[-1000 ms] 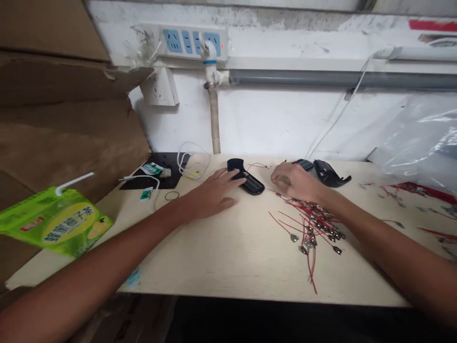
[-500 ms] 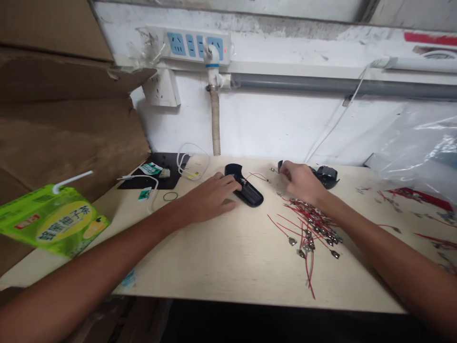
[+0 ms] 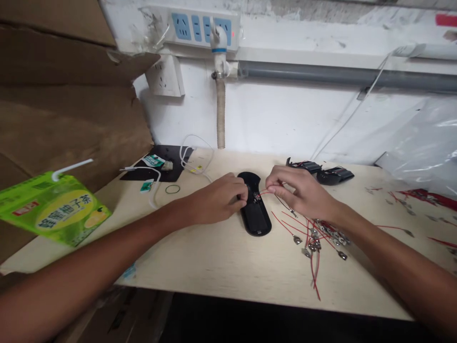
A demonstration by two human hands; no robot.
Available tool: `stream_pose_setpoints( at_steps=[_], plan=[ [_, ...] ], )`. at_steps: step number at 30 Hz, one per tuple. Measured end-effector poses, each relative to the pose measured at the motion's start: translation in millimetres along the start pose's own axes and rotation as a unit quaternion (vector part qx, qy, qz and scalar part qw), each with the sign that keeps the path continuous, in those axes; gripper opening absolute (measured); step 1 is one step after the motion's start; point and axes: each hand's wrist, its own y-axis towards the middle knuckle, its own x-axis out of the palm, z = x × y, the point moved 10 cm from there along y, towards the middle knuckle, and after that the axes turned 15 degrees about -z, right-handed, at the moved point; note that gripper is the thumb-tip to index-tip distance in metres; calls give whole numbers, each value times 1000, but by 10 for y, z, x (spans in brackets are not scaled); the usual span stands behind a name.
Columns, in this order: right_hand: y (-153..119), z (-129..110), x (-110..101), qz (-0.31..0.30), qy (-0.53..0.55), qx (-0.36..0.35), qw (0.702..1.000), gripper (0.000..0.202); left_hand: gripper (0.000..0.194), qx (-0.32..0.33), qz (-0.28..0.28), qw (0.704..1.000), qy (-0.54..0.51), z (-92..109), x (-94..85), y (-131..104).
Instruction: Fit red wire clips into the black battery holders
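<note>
- Your black shell (image 3: 257, 216) has turned since the earlier frame: it now points more toward you and lies closer to you. Your right hand (image 3: 303, 190) has moved from the back of the table (image 3: 200, 267) to the side of the shell.
- Your right hand has its thumb and finger pressed together, pinching a thin red wire (image 3: 263, 192) by the shell's right side.
- Your left hand (image 3: 223, 197) has bent fingers at the shell's left edge. You cannot tell from here if they grip it or just touch it.
- The shell lies flat on the table between your hands, with its inside facing up and no cover on it.
- Done so far, it seems: the red wire reaches the small parts (image 3: 257, 196) in the middle of the shell. You cannot tell if it is joined there.
- Not done yet: the wire sticks out past the edge, and the shell is open.
- Many metal bits (image 3: 314, 243) with wires lie loose near your right arm, so they look unused.
- Two more black parts (image 3: 334, 175) sit behind your right hand, apart from the shell.
</note>
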Motion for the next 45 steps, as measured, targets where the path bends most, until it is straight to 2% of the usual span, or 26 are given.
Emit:
stream_pose_setpoints(
  at_steps=[5, 16, 24, 27, 32, 36, 41, 45],
  plan=[
    [5, -165, 137, -43, -27, -54, 997, 17, 23, 29, -24, 998, 56, 126, 14, -43],
    [13, -195, 221, -55, -51, -61, 995, 17, 26, 57, -21, 994, 88, 228, 26, -69],
    [17, -198, 241, -49, -32, -47, 997, 17, 28, 36, -22, 998, 56, 163, 27, -63],
    [20, -171, 230, -30, -13, -45, 998, 14, 23, 24, -15, 999, 25, 127, 2, -50],
    [33, -88, 197, 0, 44, -7, 999, 7, 10, 7, -3, 1000, -5, 76, -10, -19],
    [31, 0, 202, 7, 129, 29, 991, 5, 13, 11, 8, 1000, 1, 47, 0, 1],
    [4, 185, 289, 10, 275, 90, 957, 7, 16, 16, 16, 1000, 9, 69, -11, 0],
    [-10, 254, 337, 16, 330, 113, 937, 9, 18, 16, 18, 1000, 13, 93, -21, -5]
  ],
)
